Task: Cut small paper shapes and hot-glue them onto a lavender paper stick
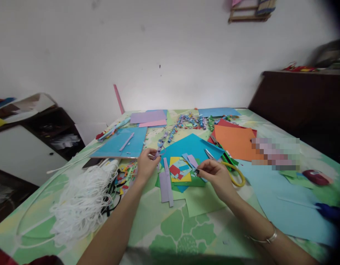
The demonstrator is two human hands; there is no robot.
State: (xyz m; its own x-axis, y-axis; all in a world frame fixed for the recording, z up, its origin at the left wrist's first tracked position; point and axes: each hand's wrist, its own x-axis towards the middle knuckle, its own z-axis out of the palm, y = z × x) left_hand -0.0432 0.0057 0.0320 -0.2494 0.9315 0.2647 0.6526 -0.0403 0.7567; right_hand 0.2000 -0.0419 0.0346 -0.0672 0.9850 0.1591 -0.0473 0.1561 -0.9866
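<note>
My left hand (148,162) is closed on the near end of a purple paper garland (161,142), which trails back over the table. My right hand (212,171) is closed, thumb and fingertips together beside small paper pieces; what it holds, if anything, is too small to name. Between my hands, red, blue and light scraps (181,171) lie on a yellow paper (188,179). Purple strips (165,184) rest nearer my left wrist. Scissors with a yellow handle (241,180) lie just beyond my right hand.
White cord (81,206) is heaped on the left. A blue sheet (109,141) lies behind it. Orange paper (233,141) and a light blue sheet (280,202) cover the right side. Curled paper garlands (186,119) lie at the back, before the wall.
</note>
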